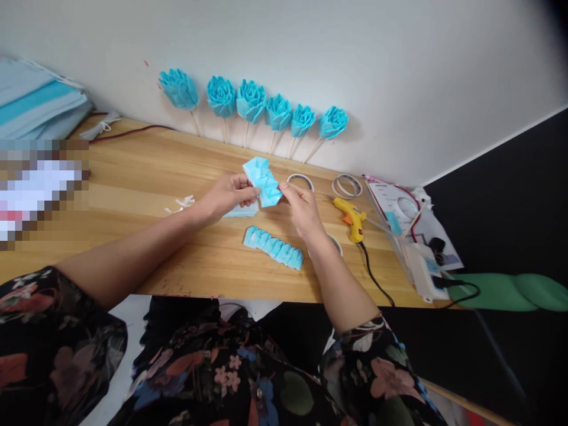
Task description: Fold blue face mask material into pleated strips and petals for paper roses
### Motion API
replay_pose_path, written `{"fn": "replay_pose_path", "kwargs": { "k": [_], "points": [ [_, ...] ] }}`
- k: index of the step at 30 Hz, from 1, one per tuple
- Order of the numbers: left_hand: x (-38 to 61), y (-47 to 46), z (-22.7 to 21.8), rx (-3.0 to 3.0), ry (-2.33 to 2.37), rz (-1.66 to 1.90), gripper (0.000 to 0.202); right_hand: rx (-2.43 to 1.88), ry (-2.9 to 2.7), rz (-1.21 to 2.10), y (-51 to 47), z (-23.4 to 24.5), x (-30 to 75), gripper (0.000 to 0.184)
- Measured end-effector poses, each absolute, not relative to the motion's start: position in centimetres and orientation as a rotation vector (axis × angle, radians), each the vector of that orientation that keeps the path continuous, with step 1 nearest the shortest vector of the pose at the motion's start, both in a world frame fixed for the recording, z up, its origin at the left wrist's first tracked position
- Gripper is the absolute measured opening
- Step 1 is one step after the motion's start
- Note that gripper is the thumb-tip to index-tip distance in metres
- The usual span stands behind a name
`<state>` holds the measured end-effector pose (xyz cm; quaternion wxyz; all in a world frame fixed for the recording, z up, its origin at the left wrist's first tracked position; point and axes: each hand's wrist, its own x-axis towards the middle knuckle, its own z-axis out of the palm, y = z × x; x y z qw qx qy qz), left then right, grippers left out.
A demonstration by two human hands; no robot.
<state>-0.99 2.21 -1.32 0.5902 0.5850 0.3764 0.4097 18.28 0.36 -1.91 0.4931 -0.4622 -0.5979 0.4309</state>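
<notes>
Between my two hands is a folded blue paper strip (262, 180), raised a little above the table and showing several creased triangular folds. My left hand (233, 194) pinches its lower left side between thumb and fingers. At the strip's right end, my right hand (302, 204) grips with the fingertips, partly hidden behind the paper. A pleated blue strip (274, 247) lies on the wood just below my hands. Partly covered by my left hand, a flat light-blue sheet (243, 209) rests on the table.
Several blue paper flowers (251, 100) on sticks lean against the wall. A yellow hot glue gun (351, 218) lies right of my right hand, its cord running to the table edge. Tape rolls (347, 186), a white power strip (426, 275), white scraps (183, 204) and stacked blue sheets (38, 109) surround the work area.
</notes>
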Motion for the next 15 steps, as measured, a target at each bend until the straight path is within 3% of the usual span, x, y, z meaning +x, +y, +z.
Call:
{"fn": "replay_pose_path", "kwargs": {
  "k": [5,15],
  "points": [
    [-1.19,2.76,-1.84,1.246,0.880,1.115,0.017,-1.115,-1.413,1.128,0.19,-1.44,18.20,0.049],
    [-1.04,2.55,-1.65,1.247,0.878,1.105,0.021,-1.129,-1.518,1.080,-0.03,-1.43,18.15,0.032]
  ]
}}
